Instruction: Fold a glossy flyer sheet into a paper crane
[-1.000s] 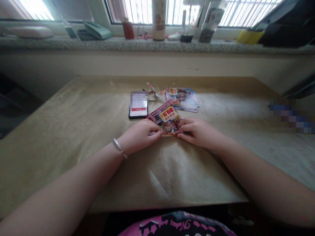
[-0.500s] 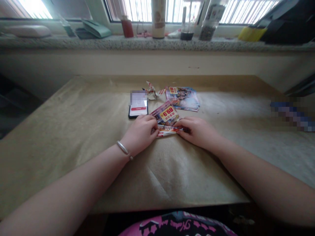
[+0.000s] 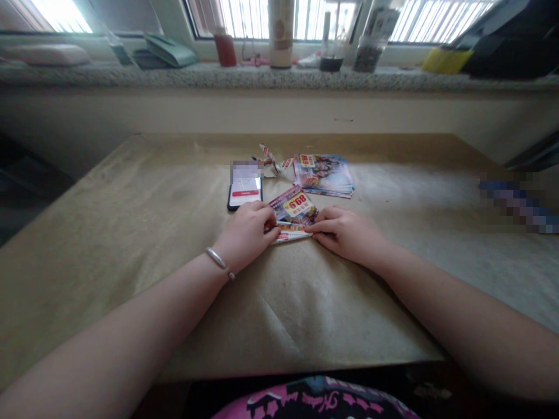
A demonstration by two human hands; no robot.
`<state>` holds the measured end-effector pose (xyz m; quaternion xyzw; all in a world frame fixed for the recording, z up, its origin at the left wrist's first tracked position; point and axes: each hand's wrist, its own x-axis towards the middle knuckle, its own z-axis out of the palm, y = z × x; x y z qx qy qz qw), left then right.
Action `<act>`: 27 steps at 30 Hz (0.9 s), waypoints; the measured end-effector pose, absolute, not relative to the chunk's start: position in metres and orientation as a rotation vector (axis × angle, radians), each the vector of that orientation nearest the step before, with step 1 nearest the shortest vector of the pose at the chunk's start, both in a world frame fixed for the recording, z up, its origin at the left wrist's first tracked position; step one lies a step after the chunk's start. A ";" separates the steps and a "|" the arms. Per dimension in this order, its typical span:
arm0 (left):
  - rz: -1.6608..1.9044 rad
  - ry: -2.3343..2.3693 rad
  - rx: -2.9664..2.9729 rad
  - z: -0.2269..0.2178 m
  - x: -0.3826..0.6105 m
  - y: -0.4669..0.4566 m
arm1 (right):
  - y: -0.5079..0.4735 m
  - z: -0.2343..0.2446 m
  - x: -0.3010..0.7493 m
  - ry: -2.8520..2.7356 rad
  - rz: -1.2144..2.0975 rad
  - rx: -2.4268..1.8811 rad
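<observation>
Two hands on a folded paper flyer, viewed from head height. The flyer (image 3: pixel 293 208) is positioned on a paper-covered table, directly in front of the person, between the left hand (image 3: pixel 245 231) and the right hand (image 3: pixel 345 233). Its yellow price badge is turned upward, and a narrow folded strip is seen along its lower edge. The left fingers (image 3: pixel 269 222) are held together and curled over the flyer's left side, clamped on it against the table. The right fingers (image 3: pixel 322 224) are together and extended, pressed onto its right side. The paper appears to be pinned from both sides so that the strip is kept from sliding or springing open. Brown paper (image 3: pixel 305 326) is spread beneath, apparently to give a smooth, protected surface. A phone (image 3: pixel 244 195), its upper screen blurred, a stack of similar flyers (image 3: pixel 324 176) and a small folded paper shape (image 3: pixel 271 163) appear to have been set aside beyond the hands, leaving the working area free.
</observation>
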<state>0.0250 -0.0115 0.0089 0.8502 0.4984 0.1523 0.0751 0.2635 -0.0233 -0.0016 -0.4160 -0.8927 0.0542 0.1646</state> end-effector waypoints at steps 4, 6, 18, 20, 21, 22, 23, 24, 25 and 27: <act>0.549 1.451 2.607 0.009 0.022 -0.010 | -0.025 -0.001 0.263 -2.588 0.050 -1.215; 0.484 1.334 2.685 0.011 0.021 -0.011 | -0.026 0.000 0.263 -2.592 0.024 -1.229; 0.106 1.350 2.913 0.018 0.023 -0.027 | -0.019 -0.005 0.261 -2.555 -0.053 -1.224; 0.095 1.341 2.918 0.018 0.023 -0.027 | -0.018 -0.006 0.262 -2.547 -0.054 -1.219; 0.093 1.359 2.920 0.019 0.023 -0.028 | -0.018 -0.006 0.262 -2.542 -0.053 -1.221; 0.090 1.387 2.921 0.019 0.024 -0.028 | -0.018 -0.006 0.262 -2.538 -0.054 -1.221; 0.089 1.396 2.930 0.019 0.024 -0.029 | -0.018 -0.006 0.261 -2.534 -0.054 -1.220; 0.088 1.407 2.935 0.020 0.024 -0.030 | -0.018 -0.006 0.261 -2.531 -0.051 -1.220; 0.094 1.412 2.937 0.020 0.025 -0.030 | -0.018 -0.006 0.261 -2.526 -0.046 -1.222; 0.101 1.409 2.939 0.020 0.025 -0.030 | -0.017 -0.006 0.260 -2.513 -0.035 -1.224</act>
